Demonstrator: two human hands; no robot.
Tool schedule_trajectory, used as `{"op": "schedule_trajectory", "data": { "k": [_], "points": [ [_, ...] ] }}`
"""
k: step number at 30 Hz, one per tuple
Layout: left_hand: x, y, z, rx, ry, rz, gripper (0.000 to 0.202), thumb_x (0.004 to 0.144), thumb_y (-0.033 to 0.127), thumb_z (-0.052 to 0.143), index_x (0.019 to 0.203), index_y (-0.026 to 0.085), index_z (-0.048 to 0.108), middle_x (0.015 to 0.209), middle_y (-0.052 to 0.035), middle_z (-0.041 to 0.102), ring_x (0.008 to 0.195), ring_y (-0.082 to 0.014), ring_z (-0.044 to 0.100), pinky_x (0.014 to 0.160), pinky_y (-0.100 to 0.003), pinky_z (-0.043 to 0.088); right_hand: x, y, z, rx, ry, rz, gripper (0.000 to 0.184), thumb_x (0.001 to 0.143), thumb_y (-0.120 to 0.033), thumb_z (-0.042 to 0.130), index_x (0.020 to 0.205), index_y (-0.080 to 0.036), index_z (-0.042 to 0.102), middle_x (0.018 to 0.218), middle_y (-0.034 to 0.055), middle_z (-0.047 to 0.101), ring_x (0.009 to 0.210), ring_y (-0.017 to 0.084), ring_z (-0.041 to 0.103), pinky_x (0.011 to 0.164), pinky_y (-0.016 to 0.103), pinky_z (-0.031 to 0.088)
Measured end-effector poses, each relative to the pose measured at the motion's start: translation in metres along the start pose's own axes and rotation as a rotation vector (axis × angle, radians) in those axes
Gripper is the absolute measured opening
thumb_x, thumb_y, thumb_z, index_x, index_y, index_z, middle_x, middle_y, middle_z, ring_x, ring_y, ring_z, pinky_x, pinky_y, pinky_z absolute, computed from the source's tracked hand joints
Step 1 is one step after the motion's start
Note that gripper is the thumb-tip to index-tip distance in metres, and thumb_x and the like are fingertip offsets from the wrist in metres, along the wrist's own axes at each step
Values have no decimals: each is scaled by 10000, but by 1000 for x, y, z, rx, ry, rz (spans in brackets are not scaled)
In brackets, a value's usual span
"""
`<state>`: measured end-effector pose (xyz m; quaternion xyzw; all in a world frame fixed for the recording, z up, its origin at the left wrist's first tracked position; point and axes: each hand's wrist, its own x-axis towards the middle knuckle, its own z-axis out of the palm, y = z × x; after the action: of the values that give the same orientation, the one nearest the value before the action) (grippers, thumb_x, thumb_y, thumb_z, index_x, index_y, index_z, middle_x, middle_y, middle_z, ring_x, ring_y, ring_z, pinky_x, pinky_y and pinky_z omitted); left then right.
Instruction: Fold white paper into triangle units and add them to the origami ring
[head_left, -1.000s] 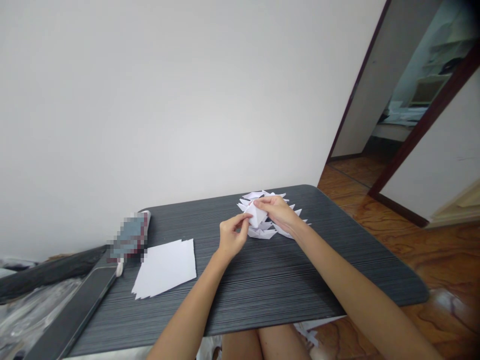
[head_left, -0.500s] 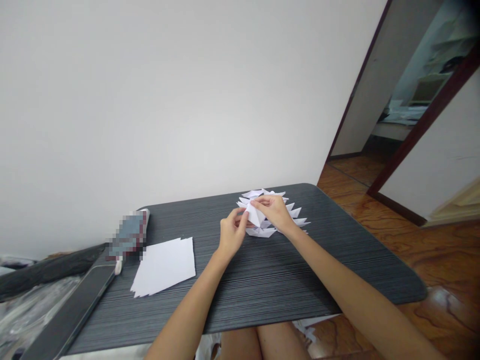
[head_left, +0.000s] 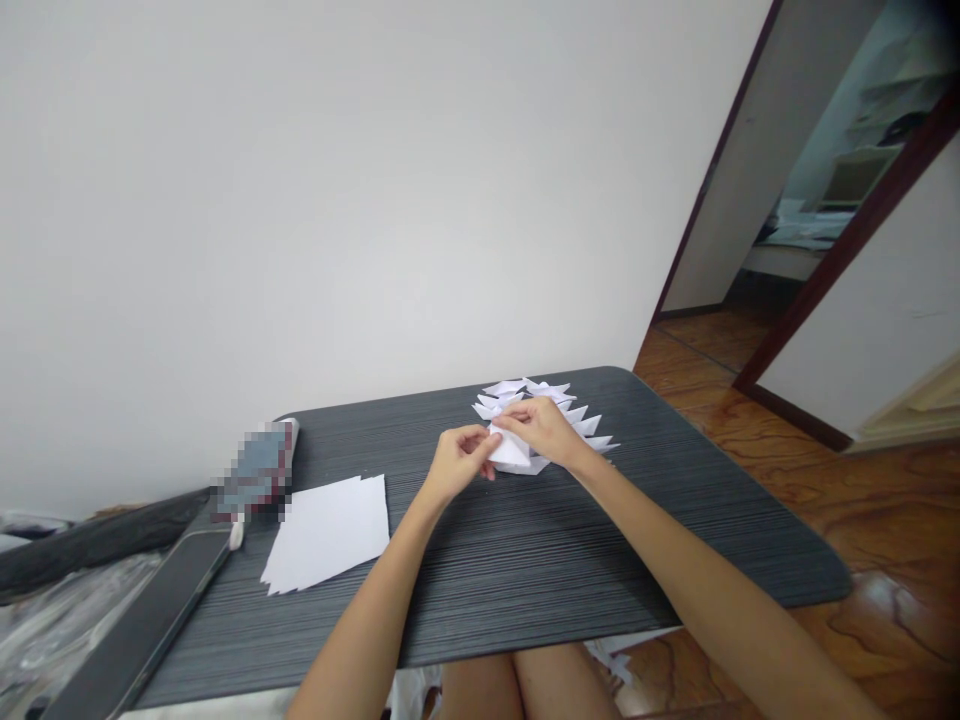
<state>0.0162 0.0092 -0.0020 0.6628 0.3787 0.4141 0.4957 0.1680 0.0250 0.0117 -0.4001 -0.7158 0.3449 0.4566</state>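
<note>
A small folded piece of white paper [head_left: 509,449] is held between my two hands above the dark table. My left hand [head_left: 461,462] pinches its left edge between thumb and fingers. From the upper right, my right hand [head_left: 541,428] grips its top edge with thumb and fingertips. Several folded white paper boats [head_left: 587,425] with pointed ends lie close together behind and to the right of my hands, partly covered by them. The underside of the held paper is hidden.
A stack of white paper sheets [head_left: 330,533] lies on the left of the dark wood-grain table [head_left: 525,570]. Beyond it is a blurred-out object [head_left: 259,468] at the far left, and a long dark flat object [head_left: 150,620] runs along the left edge. A white wall [head_left: 375,200] stands behind.
The held paper has tipped and moved slightly down and left, now looking flatter and wider. Both hands have shifted with it, the left wrist turning a little. The boats and sheets lie as before.
</note>
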Motion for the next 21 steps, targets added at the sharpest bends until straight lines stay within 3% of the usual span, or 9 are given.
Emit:
{"op": "schedule_trajectory", "data": {
  "k": [3,7,14,19,21],
  "points": [
    [0,0,-2,-42,18,23,328,748,399,531,587,113,520,394,-5,555,302,-84,479,324,-176,358,-2,-3,2,86,-105,46,253,745,-335,518,652,-117,605,566,17,593,483,93,502,446,201,360],
    [2,-1,-1,-100,166,77,311,753,389,526,612,112,516,382,11,533,283,-81,464,302,-173,341,1,-4,-5,254,-326,174,190,721,-299,542,686,-112,545,517,-12,544,379,60,444,388,187,297],
    [5,-4,-5,-105,265,77,271,726,403,546,746,134,523,434,33,552,334,-99,496,343,-190,358,1,-3,-5,314,-328,176,124,674,-189,576,739,-111,505,560,-29,525,435,40,439,417,163,316],
    [7,-10,-14,71,400,119,304,709,383,567,572,112,549,459,36,497,394,-53,429,369,-163,302,-3,-5,1,297,-410,177,122,692,-179,560,768,-123,484,529,-33,543,419,57,490,424,167,350],
    [7,-10,-15,56,403,97,313,729,394,537,586,116,543,446,38,481,370,-58,425,351,-166,313,-4,-6,3,335,-433,167,190,706,-179,543,875,-123,477,563,-13,585,463,84,551,448,175,382]
  ]
}}
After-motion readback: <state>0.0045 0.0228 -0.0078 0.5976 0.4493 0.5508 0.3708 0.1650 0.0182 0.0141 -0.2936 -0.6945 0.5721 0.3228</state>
